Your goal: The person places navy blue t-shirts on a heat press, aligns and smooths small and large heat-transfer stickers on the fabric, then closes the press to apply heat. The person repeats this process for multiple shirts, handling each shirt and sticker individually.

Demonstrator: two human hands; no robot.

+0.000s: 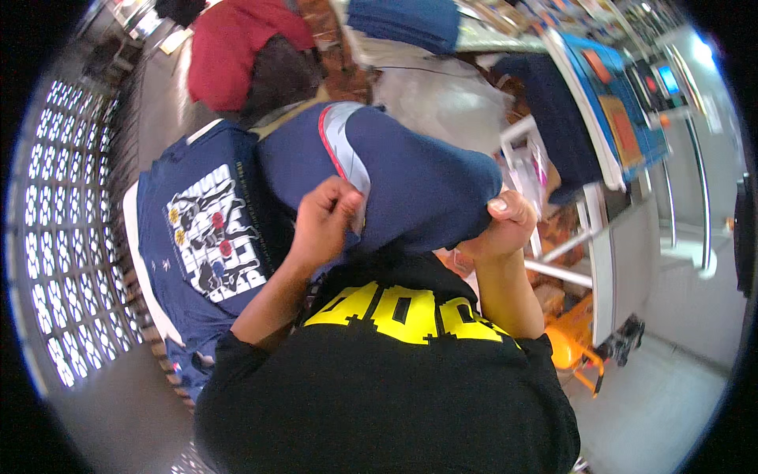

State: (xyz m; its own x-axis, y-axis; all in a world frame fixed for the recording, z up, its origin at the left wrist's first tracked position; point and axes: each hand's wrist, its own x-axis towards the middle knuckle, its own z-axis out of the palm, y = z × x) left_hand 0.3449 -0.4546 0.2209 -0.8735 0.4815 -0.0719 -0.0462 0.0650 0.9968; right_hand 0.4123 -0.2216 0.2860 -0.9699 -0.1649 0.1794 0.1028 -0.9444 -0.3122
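A navy blue fabric garment (414,160) with a curved light-grey panel (345,133) edged in red is stretched between my hands, just above my lap. My left hand (325,219) pinches the cloth near the lower end of the grey panel. On the other side, my right hand (503,222) grips the garment's edge, with the thumb on top. To the left lies a navy T-shirt (160,237) with a white graphic print (216,234) and small red and yellow flowers. The lower edge of the held garment is partly hidden behind my hands.
Dark red cloth (228,53) and a folded blue cloth (402,23) lie beyond, near clear plastic sheeting (438,95). At right stand a white-framed table (601,260), a blue-topped surface (636,89) and a machine with a lit screen (669,80). A perforated block wall (71,237) runs along the left.
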